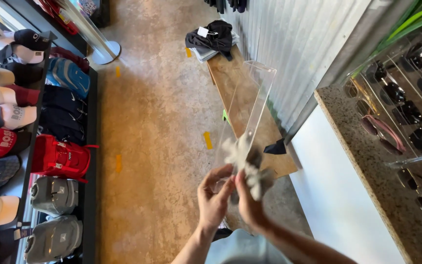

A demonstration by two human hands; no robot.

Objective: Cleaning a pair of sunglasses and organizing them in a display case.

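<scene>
A clear acrylic case (250, 105) is held up above the concrete floor (157, 112), tilted so that its open end points away from the person; nothing lies inside it. On the right, a glass display case (406, 98) on a speckled counter top (362, 161) holds rows of dark sunglasses (396, 93), too many and too reflective to count surely. On the left, a dark shelf (91, 161) carries bags: one blue backpack (69, 76), one red backpack (59, 157) and two grey backpacks (53, 195). Beside them sit caps (6, 117) in white, red and black, about ten.

A wooden bench (230, 78) runs along the corrugated wall, with one pile of folded dark and grey clothes (213, 39) at its far end.

The left hand (214, 198) is curled, its fingers gripping the near lower edge of the acrylic case. The right hand (250, 203) is closed around a crumpled white cloth (242, 161), pressing it against the near end of the case. Both hands are close together, just touching.
</scene>
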